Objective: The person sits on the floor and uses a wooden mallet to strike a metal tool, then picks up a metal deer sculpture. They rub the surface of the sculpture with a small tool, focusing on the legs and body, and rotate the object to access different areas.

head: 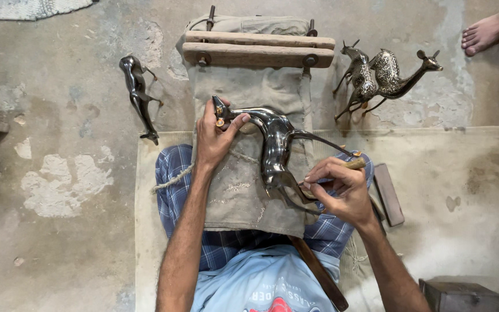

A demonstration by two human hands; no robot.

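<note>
Head view, centre frame: my left hand (pixel 213 138) pins the metal deer (pixel 272 151) steady; right hand (pixel 342 188) pinches the wooden-handled tool (pixel 354 164) against it.

- A dark metal deer figure (pixel 138 95) lies on the concrete floor (pixel 70 173) at left.
- Two patterned metal deer figures (pixel 383 78) lie side by side at upper right.
- A wooden clamp (pixel 258 48) sits at top centre.
- A flat dark block (pixel 388 193) rests on the pale mat (pixel 463 190).
- Another person's bare feet (pixel 489 29) show at the right edge.
- A dark box (pixel 463 296) sits at lower right.
</note>
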